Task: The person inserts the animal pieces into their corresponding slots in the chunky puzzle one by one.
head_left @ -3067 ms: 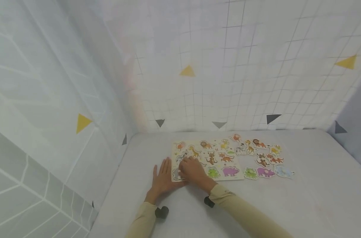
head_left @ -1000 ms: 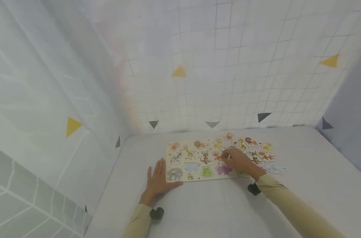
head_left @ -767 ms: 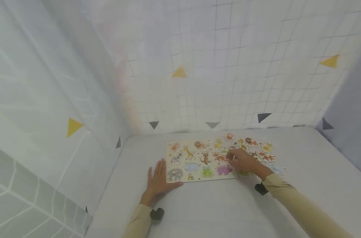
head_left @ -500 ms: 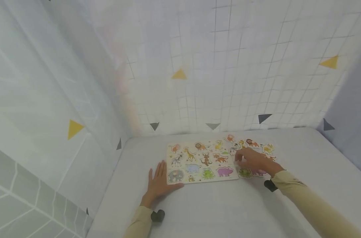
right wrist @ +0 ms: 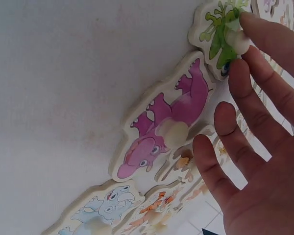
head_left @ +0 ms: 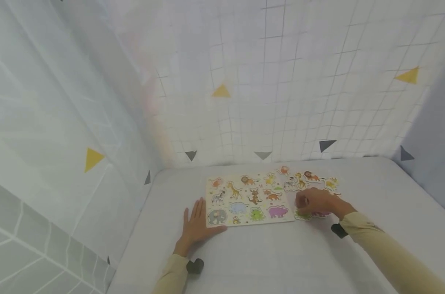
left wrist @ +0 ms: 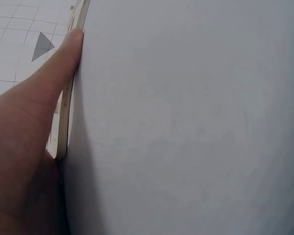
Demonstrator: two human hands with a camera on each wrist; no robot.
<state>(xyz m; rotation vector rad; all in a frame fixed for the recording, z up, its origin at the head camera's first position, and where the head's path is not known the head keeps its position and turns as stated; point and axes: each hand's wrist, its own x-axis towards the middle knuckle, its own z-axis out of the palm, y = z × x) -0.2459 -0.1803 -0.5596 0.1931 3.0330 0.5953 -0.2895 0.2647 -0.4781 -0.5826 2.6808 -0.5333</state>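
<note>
A wooden animal puzzle board (head_left: pixel 244 204) lies on the table. My left hand (head_left: pixel 196 226) rests flat at its lower left corner, fingers along the left edge. In the left wrist view the thumb (left wrist: pixel 63 56) lies along the board's edge (left wrist: pixel 63 122). My right hand (head_left: pixel 317 202) is right of the board, over the loose pieces. In the right wrist view its thumb and index finger pinch the white knob of the green frog piece (right wrist: pixel 215 34); the other fingers stay spread. A purple hippo piece (right wrist: pixel 183 105) lies beside the frog. The elephant piece (head_left: pixel 217 217) sits at the board's lower left.
Several loose pieces lie right of the board, among them a lion (head_left: pixel 312 176), a zebra (head_left: pixel 290 184), a giraffe (head_left: pixel 300 181) and a monkey (head_left: pixel 283 170). A pale blue animal piece (right wrist: pixel 100 210) lies past the hippo. A patterned wall (head_left: pixel 273 102) rises behind the table.
My right hand has moved from the elephant at the board's lower left across to the loose pieces, coming down on the frog. My left hand has stayed at the board's corner.
</note>
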